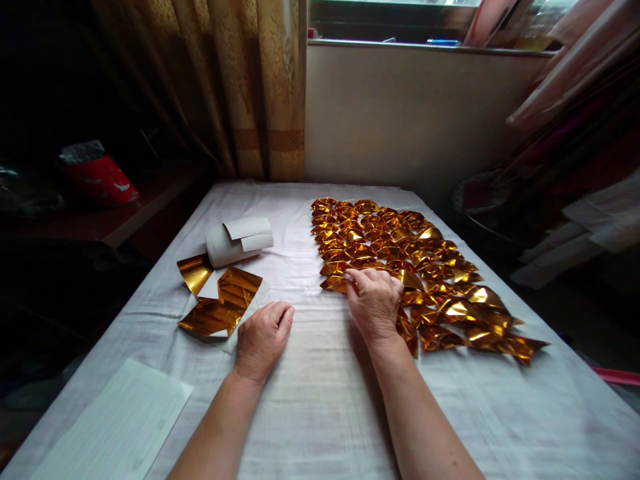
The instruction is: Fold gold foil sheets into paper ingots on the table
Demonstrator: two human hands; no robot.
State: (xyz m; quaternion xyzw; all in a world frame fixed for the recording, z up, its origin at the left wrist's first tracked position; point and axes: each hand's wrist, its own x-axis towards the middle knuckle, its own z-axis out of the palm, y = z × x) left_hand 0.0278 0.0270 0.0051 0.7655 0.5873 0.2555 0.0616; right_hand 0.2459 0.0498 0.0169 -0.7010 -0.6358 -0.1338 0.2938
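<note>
My right hand (375, 300) is closed at the near left part of a spread of folded gold foil paper pieces (390, 248). Its curled fingers press on or pinch one of those pieces, though the fingertips are partly hidden. The pieces are boat-shaped and shiny, laid close together in rows. Closed in a loose fist, my left hand (265, 337) rests on the white cloth with nothing showing in it. Just beyond it lie flat gold foil sheets (227, 303) with white backing. A curled gold sheet (194, 272) sits further left, beside rolled white paper (240, 241).
A pale lined paper sheet (120, 420) lies at the near left of the cloth-covered table (320, 407). Beyond the far edge are a gold curtain (250, 87) and a wall under a window. A red packet (103, 177) stands on a side surface. Clothes hang at right.
</note>
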